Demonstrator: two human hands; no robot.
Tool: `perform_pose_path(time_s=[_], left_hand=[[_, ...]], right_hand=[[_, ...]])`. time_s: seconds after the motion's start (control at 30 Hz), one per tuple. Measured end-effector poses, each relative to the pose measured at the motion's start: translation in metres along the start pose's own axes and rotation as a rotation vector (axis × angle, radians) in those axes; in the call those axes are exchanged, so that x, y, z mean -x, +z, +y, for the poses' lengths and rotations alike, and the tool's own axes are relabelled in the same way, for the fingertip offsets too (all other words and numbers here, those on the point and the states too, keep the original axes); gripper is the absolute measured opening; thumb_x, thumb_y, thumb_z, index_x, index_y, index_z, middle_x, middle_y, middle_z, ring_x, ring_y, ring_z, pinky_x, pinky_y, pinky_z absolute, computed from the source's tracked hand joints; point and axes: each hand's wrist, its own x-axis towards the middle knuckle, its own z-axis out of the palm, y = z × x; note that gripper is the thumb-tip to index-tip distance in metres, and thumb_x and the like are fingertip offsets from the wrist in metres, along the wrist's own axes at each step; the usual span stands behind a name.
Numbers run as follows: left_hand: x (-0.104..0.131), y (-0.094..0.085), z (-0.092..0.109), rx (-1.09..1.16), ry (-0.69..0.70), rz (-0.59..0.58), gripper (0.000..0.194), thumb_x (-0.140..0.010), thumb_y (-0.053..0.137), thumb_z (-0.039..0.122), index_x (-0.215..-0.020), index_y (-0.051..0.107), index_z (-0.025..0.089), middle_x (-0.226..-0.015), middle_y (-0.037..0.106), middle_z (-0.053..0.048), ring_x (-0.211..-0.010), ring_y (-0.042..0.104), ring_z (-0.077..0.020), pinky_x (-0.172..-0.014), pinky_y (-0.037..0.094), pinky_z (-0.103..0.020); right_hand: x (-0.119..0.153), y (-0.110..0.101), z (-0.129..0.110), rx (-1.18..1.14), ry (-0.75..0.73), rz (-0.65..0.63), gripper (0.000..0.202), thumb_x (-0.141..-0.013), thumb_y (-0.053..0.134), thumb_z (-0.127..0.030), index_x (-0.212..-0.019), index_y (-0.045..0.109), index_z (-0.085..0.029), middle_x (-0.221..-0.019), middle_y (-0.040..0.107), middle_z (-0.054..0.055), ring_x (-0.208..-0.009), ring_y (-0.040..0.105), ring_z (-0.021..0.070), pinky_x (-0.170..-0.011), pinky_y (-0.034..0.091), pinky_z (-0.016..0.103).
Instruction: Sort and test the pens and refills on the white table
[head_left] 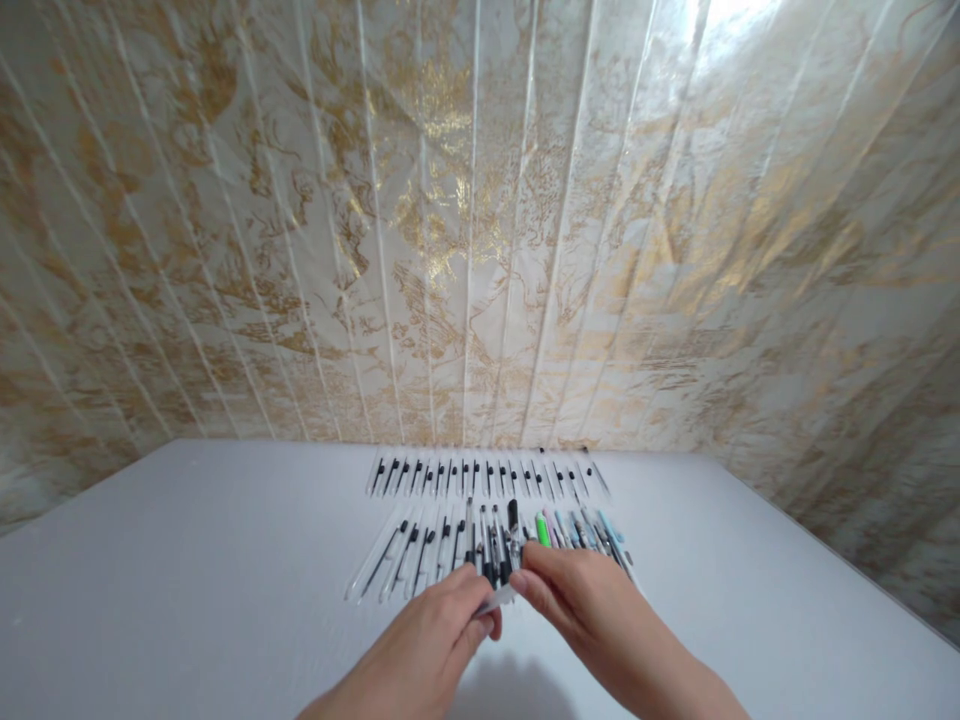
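Whitish slim piece (496, 600), its ends hidden, is pinched by my left hand (441, 625) and right hand (589, 598), which partly cover pens (513, 516).

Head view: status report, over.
Left hand, right hand: both on pale slim piece. Piece blurred. Nearer row of pens partly hidden behind hands.

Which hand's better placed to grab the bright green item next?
Right, likely: the right hand is beside the bright green item; the left hand is farther off. Both appear to hold the translucent piece, though.
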Motion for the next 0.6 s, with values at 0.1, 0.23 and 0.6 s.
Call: perform_pose_path(time_s=[0.1,0.23,0.6], left_hand=[[-0.001,0.002,-0.001,-0.001,0.018,-0.002,0.021,-0.092,0.036,0.018,-0.084,0.055,0.020,-0.091,0.056,-0.001,-0.086,0.055,-0.0152,-0.077,0.040,-0.025],[-0.002,0.005,0.003,-0.044,-0.014,-0.017,0.019,-0.091,0.036,0.016,-0.084,0.054,0.020,-0.092,0.056,-0.002,-0.085,0.056,-0.0161,-0.076,0.040,-0.026],[-0.005,-0.001,0.014,0.033,0.065,0.030,0.023,-0.094,0.039,0.025,-0.083,0.059,0.020,-0.087,0.059,0.000,-0.081,0.055,-0.0145,-0.073,0.039,-0.024]], right_hand=[[0.000,0.001,-0.001,-0.027,-0.029,0.002,0.033,-0.096,0.034,-0.039,-0.071,0.047,-0.022,-0.065,0.054,-0.003,-0.058,0.049,0.0121,-0.055,0.029,0.021],[0.001,0.002,-0.002,0.022,0.034,0.013,0.038,-0.095,0.033,-0.040,-0.062,0.039,-0.021,-0.057,0.045,-0.004,-0.052,0.041,0.0116,-0.052,0.024,0.023],[-0.002,-0.009,0.008,-0.803,0.088,0.082,0.036,-0.085,0.051,-0.056,-0.084,0.051,-0.020,-0.058,0.043,-0.007,-0.048,0.039,0.0087,-0.044,0.031,0.020]])
